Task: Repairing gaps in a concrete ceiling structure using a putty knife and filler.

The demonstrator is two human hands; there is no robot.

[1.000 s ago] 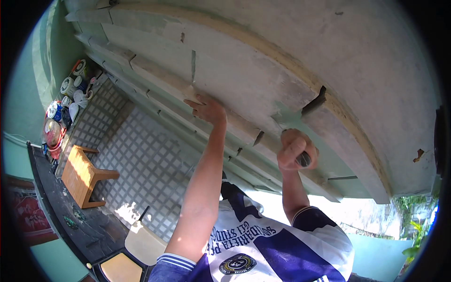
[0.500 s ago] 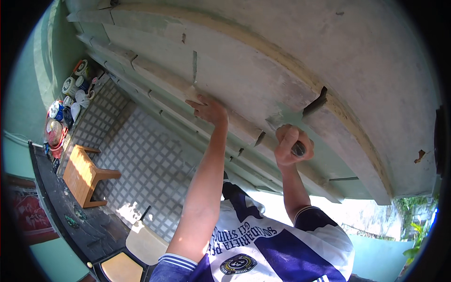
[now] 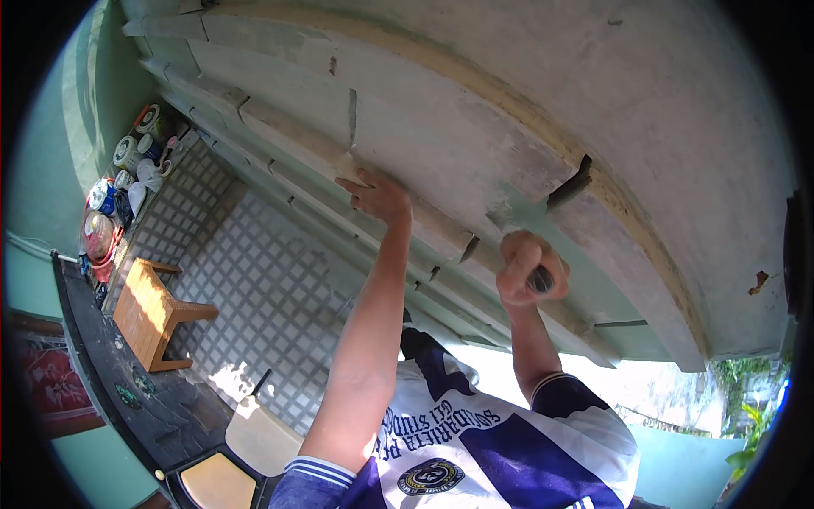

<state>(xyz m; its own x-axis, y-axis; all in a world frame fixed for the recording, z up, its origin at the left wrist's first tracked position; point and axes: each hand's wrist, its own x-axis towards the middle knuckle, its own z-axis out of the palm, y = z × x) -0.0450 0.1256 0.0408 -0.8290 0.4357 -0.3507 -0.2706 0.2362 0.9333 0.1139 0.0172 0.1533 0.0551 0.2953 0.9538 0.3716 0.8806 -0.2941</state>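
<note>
My left hand (image 3: pixel 379 197) rests with its fingers spread against a raised pale moulding (image 3: pixel 297 140) on the wall. My right hand (image 3: pixel 521 263) is wrapped round the dark handle of a scraper (image 3: pixel 540 280), whose handle end points toward me. Its flat blade, partly hidden by the fingers, is at the wall surface beside a bare greenish patch (image 3: pixel 527 205). Grey, worn paint surrounds this patch. Just right of it, a dark gap (image 3: pixel 570 185) cuts across the curved yellowish moulding (image 3: pixel 475 81).
A brown stool (image 3: pixel 153 316) and a beige chair (image 3: pixel 263 437) stand below on the left. Several paint tubs (image 3: pixel 127 154) and bags line a ledge at the far left. Checkered tiles (image 3: pixel 263 263) cover the floor. Green leaves (image 3: pixel 746 433) show at the lower right.
My right hand has shifted slightly down and right with the scraper, away from the greenish patch. My left hand stays in place on the moulding.
</note>
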